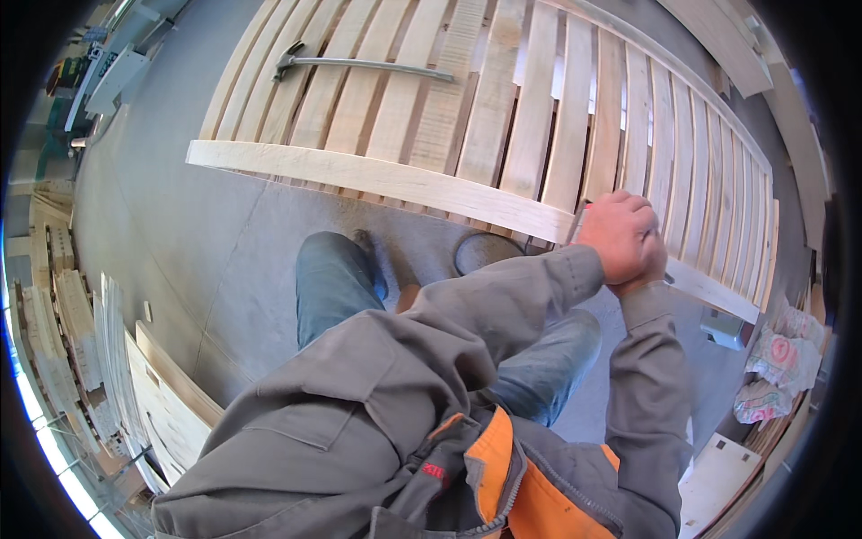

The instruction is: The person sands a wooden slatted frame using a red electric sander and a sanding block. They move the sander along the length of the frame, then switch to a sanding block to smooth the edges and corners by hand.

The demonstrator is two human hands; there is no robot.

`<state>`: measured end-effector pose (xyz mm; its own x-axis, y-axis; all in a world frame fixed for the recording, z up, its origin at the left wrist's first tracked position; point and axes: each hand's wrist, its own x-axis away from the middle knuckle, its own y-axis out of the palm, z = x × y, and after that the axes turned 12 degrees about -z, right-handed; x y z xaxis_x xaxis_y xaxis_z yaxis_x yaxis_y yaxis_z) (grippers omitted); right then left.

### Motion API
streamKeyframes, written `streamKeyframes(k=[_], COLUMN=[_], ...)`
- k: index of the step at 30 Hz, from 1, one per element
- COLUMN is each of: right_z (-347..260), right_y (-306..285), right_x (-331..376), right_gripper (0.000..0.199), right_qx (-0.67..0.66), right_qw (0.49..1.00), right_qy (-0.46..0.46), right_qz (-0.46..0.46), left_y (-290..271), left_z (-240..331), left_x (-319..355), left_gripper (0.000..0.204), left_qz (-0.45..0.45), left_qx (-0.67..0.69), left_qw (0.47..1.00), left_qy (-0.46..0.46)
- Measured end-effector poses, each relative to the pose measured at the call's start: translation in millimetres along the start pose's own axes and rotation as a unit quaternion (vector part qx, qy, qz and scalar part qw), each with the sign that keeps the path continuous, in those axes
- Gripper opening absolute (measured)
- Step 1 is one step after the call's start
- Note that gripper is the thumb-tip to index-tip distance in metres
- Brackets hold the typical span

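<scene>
Both our left hand and our right hand are at the near rail of the slatted wooden frame before us. The left is curled closed; the right is mostly hidden, so we cannot tell its grip, nor what either holds. A hammer lies across the frame. To its right sit white sacks, contents hidden.
</scene>
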<state>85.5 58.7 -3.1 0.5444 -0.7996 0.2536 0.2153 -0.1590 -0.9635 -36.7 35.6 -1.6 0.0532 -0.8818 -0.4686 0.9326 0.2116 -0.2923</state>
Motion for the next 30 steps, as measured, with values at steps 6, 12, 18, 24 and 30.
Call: streamKeyframes(k=[6,12,18,24,30], right_z=[-96,-195,-285,-365,-433], right_y=[-11,-37,-61,-87,-95], right_x=[-37,-70,-106,-142,-170], right_gripper=[0.035,0.038,0.042,0.039,0.038], right_qx=[0.028,0.006,-0.024,-0.086,-0.120], right_qw=[0.998,0.992,0.979,0.962,0.955], right_qy=[-0.058,-0.119,-0.187,-0.234,-0.249], right_qz=[0.001,0.036,0.079,0.115,0.105], left_y=[-107,-206,-301,-383,-453], left_z=[-28,-55,-62,-87,-101], left_x=[21,45,66,77,92], left_gripper=[0.017,0.015,0.018,0.022,0.024], left_qz=[-0.004,0.051,0.060,0.083,0.097], left_qx=[0.050,-0.063,-0.064,-0.080,-0.083], left_qw=[0.998,0.997,0.996,0.993,0.991], left_qy=[-0.034,0.014,-0.020,-0.027,-0.030])
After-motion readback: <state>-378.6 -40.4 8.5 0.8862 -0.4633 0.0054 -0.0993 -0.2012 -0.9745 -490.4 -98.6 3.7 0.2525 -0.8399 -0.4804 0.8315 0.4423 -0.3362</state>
